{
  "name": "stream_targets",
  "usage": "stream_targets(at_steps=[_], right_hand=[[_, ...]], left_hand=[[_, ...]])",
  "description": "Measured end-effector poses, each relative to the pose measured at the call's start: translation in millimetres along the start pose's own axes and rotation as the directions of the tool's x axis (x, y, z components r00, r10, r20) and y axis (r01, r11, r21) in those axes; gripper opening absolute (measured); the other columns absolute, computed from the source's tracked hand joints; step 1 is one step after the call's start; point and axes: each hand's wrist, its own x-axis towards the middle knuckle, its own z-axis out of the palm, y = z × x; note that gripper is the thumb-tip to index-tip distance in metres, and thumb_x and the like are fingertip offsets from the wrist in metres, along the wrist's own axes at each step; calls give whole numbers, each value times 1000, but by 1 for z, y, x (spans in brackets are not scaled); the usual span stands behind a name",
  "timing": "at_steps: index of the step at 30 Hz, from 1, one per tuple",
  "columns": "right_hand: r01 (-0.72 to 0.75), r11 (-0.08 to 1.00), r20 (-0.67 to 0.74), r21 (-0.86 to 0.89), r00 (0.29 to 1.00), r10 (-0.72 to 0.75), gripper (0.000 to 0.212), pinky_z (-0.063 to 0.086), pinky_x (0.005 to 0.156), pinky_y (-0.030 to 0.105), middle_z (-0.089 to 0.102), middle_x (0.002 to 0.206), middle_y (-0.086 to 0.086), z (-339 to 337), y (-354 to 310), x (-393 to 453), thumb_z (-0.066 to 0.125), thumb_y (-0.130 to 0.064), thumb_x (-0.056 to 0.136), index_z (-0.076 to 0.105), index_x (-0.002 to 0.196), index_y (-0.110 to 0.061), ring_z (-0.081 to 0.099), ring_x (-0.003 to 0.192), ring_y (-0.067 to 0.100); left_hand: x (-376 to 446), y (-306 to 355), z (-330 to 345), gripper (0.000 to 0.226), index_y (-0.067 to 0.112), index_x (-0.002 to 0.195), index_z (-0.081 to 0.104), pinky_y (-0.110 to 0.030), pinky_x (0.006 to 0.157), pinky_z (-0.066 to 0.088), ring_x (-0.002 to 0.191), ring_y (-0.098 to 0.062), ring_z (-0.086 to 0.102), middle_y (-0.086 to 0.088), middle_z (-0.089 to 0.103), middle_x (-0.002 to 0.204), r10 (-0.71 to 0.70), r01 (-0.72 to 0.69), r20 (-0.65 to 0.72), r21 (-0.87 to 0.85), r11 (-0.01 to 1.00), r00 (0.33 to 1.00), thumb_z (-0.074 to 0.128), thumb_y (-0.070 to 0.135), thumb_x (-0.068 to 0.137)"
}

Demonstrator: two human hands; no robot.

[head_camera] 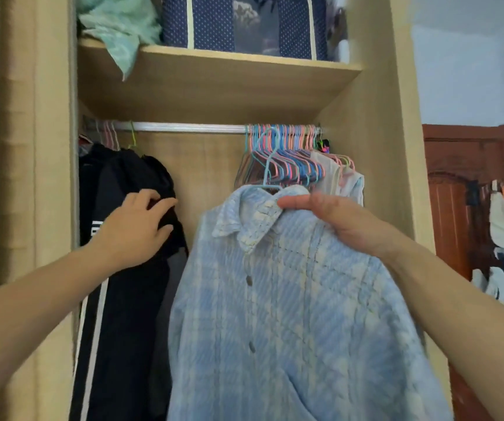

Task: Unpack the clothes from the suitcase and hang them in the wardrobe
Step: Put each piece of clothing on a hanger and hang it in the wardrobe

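Note:
A light blue checked shirt [290, 299] hangs on a pale blue hanger [267, 177] in front of the open wardrobe. My right hand [332, 217] grips it at the collar and shoulder, below the metal rail [183, 127]. The hanger's hook is under the rail among the bunched hangers; I cannot tell whether it is on the rail. My left hand [135, 226] rests with spread fingers against the black clothes [123, 284] hanging at the left of the rail. The suitcase is out of view.
Several empty coloured hangers [287, 153] crowd the rail's right end beside a pale garment [335, 177]. On the shelf [214, 80] above lie a mint cloth [117, 25] and a navy dotted storage bag [244, 22]. A brown door [469, 192] with hanging items stands at right.

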Motion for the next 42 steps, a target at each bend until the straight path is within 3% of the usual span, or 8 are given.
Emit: stream_targets(at_steps=[7, 12, 17, 21, 26, 29, 36, 42], right_hand=[[-59, 972, -170, -226, 985, 20, 41, 38, 70, -1, 67, 109, -21, 39, -7, 103, 79, -43, 75, 72, 113, -31, 60, 89, -19], [-94, 977, -206, -191, 977, 54, 39, 40, 57, 0, 67, 112, -12, 67, 21, 166, 81, -22, 82, 70, 120, -22, 58, 79, -18], [-77, 957, -207, -280, 978, 19, 38, 44, 59, 4, 67, 110, 2, 66, 20, 240, 82, -20, 81, 71, 117, -21, 59, 83, -1], [-33, 946, -201, -322, 979, -34, 41, 43, 56, 2, 67, 108, 2, 65, 18, 310, 83, -22, 80, 71, 119, -19, 59, 82, 4], [-66, 980, -201, -189, 979, 27, 41, 52, 85, 27, 72, 107, 9, 65, 26, 393, 86, -17, 77, 72, 115, -12, 66, 91, 15], [-95, 982, -161, -166, 985, 68, 42, 50, 80, 25, 71, 105, 10, 73, 42, 426, 85, -13, 77, 71, 115, -5, 65, 87, 16], [-164, 971, -44, -172, 986, 159, 32, 50, 93, 32, 70, 113, 9, 80, 71, 432, 81, -11, 80, 72, 111, -13, 64, 108, 24], [-285, 946, 105, -155, 947, 302, 60, 57, 89, 44, 59, 130, 8, 73, 70, 397, 82, -13, 81, 54, 133, -22, 65, 109, 29]], left_hand=[[-6, -121, -6, 58, 14, 140, 57, -61, 107, 38, 132, -48, 37, -26, 43, 142, -134, 164, -197, 149, 975, 971, 68, 29, 86], [-9, -153, 4, 75, 20, 155, 37, -62, 112, 35, 141, -46, 27, -23, 28, 154, -160, 197, -221, 158, 968, 962, 68, 37, 89], [24, -155, 1, 84, 23, 161, 15, -56, 122, 22, 150, -44, 17, -24, 23, 160, -237, 287, -323, 119, 950, 916, 58, 43, 92], [28, -154, 11, 80, 22, 160, 16, -56, 118, 27, 149, -40, 18, -21, 25, 159, -282, 324, -338, 75, 943, 898, 48, 37, 87], [29, -155, 13, 81, 26, 158, 18, -55, 117, 27, 147, -38, 20, -19, 27, 158, -288, 329, -351, 62, 942, 891, 45, 37, 83], [29, -155, 16, 80, 27, 158, 18, -53, 119, 26, 149, -36, 18, -18, 25, 159, -301, 346, -353, 71, 936, 886, 45, 36, 83], [29, -156, 17, 79, 31, 158, 20, -55, 116, 26, 147, -36, 20, -14, 23, 160, -318, 360, -359, 54, 931, 877, 45, 38, 83], [28, -152, 16, 77, 30, 157, 20, -55, 116, 26, 147, -36, 19, -14, 21, 160, -315, 362, -352, 73, 929, 881, 44, 39, 85]])
